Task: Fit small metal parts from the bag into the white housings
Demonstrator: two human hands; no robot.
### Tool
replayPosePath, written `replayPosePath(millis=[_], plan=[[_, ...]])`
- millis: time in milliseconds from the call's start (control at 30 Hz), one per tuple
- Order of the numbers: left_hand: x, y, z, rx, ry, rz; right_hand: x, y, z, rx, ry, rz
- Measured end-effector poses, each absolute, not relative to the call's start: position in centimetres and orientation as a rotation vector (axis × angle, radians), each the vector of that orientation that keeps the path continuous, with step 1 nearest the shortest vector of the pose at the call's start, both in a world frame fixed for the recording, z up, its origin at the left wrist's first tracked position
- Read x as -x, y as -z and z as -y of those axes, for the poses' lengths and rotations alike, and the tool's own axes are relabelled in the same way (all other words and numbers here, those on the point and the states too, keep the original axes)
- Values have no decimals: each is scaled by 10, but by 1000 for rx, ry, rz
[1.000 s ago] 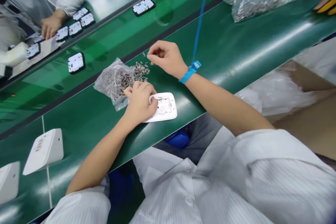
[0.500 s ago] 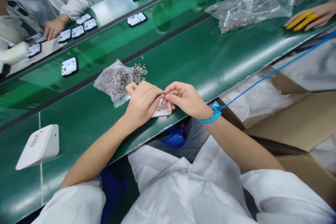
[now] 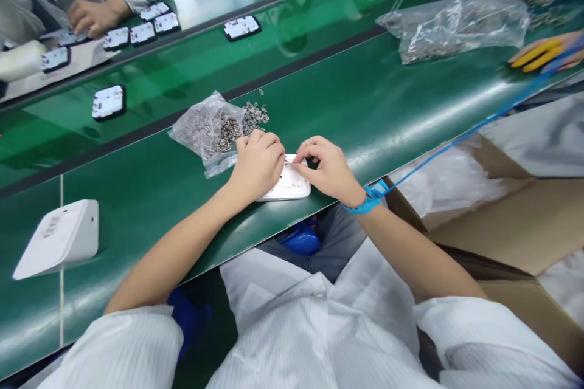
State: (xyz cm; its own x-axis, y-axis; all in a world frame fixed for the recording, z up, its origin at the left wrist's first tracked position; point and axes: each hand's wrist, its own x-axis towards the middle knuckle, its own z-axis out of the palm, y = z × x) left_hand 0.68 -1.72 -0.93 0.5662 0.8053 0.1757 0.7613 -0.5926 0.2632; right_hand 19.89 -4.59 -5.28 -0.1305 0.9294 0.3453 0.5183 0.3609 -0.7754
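A white plastic housing [image 3: 287, 189] lies flat on the green belt, close to the near edge. My left hand [image 3: 258, 164] rests over its left end with the fingers curled in; whatever they hold is hidden. At the housing's far side, my right hand [image 3: 329, 169] pinches a small metal piece between thumb and fingertips, low over the surface. Its wrist wears a blue strap [image 3: 368, 199] with a cord. Just beyond my left hand, a clear plastic bag [image 3: 196, 130] of small metal parts lies open, some of them spilled in a loose pile [image 3: 255, 114].
Another white housing [image 3: 68, 237] stands to the left. A larger bag of metal parts [image 3: 460, 30] lies at the far right, near another person's hand in yellow finger covers [image 3: 541, 55]. Black-edged units [image 3: 109, 102] sit on the far line. An open cardboard box [image 3: 497, 228] is at right.
My fingertips were touching in front of the housing; now the hands are apart, the right one lowered onto it. More of the housing shows. The whole view has shifted slightly.
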Motion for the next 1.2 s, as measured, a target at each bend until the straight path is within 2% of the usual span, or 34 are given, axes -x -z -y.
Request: replayPosePath(millis=[133,300,533,767,1067,1200], plan=[[-10,4,16,-2619,-328,-1282,-201,55,39,1308,-684,1730],[-16,8,15,-2589,-394,-1386,-203,52,40,1353,-749,1727],[-19,10,18,-2610,-472,-1386,-195,61,74,1284,-427,1723],[-22,7,11,-2561,-380,-1399,-197,65,73,1243,-365,1899],[-25,8,21,-2735,-397,-1350,-193,59,60,1323,-575,1674],[-22,6,19,-2705,-385,-1346,-187,58,52,1367,-553,1666]])
